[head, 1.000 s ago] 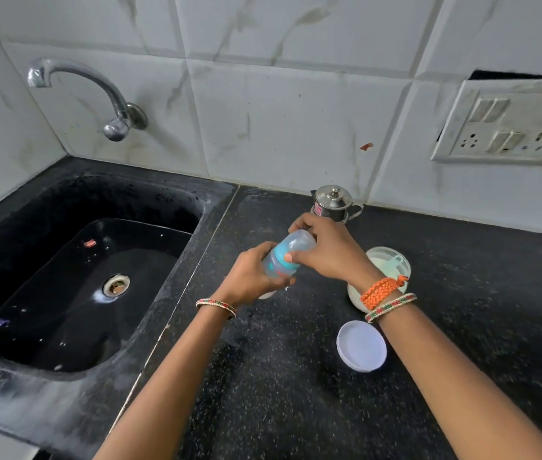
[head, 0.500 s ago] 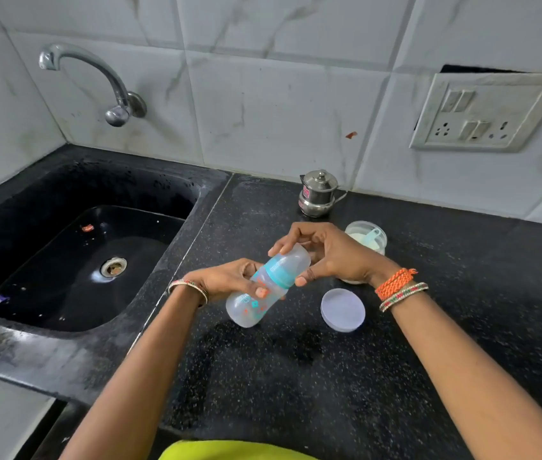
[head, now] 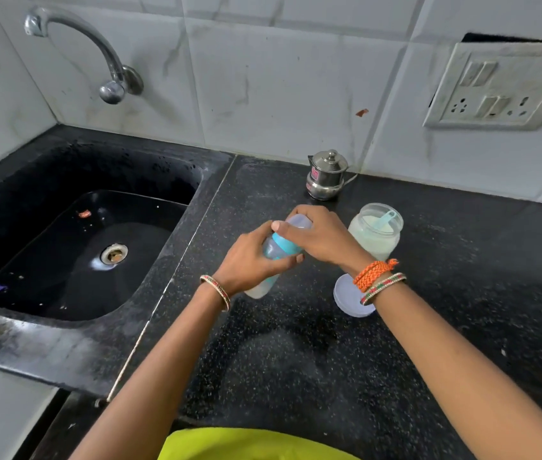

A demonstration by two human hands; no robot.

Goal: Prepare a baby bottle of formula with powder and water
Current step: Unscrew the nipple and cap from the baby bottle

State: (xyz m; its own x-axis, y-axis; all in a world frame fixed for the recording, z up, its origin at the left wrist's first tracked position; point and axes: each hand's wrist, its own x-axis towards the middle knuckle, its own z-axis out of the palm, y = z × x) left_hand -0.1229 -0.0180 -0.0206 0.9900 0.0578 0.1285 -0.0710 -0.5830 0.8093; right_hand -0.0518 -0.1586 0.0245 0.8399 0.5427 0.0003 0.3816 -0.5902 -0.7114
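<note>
A person stands at a black speckled stone counter (head: 296,360), both bare forearms reaching forward over it. The left hand (head: 249,260) wraps its fingers closed around the body of a clear plastic baby bottle with a blue collar ring (head: 281,249), held tilted above the counter, base toward the near left and top toward the far right. The right hand (head: 322,237) curls over the bottle's clear domed cap (head: 299,222), fingers pressed around it, thumb along the near side. The step looks like working the cap or top, either twisting it off or seating it on; which one cannot be told. To do it well, the left hand should hold the body firm while the right turns squarely on the collar's axis, keeping the bottle more upright so nothing spills. Just right of the hands stands an open clear plastic jar of white formula powder (head: 374,237) with a blue scoop (head: 387,218) inside; its round white lid (head: 349,298) lies flat nearer, partly under the right wrist. A small lidded steel pot (head: 327,175) sits farther back by the tiled wall. The right elbow should stay clear of the open jar. A black sink (head: 73,247) drops away on the left past the counter's edge, under a steel tap (head: 97,51). The near middle of the counter offers open room.
</note>
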